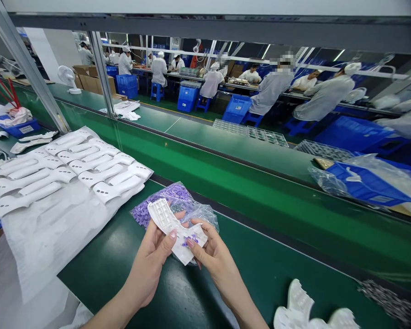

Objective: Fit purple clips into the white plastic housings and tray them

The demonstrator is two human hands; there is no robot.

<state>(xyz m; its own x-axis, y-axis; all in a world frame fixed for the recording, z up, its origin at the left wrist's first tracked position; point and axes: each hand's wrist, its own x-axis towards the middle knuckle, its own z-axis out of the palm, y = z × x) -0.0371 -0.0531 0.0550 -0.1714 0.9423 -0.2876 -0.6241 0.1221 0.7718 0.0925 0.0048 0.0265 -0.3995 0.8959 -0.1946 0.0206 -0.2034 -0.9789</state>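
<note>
Both hands hold one white plastic shell (167, 220) over the green table, its ribbed inner side facing me. My left hand (154, 260) grips its lower left part with the thumb on top. My right hand (212, 256) grips the right end, forefinger pressing a small purple piece (191, 239) seated in the shell. Just behind lies a clear bag of purple pieces (157, 201).
Rows of white shells (71, 171) lie on white foam sheet (44, 228) at the left. More white shells (304, 310) sit at the bottom right. A blue bin in plastic wrap (366, 185) stands right. The green conveyor belt (243, 183) runs across; people work at far benches.
</note>
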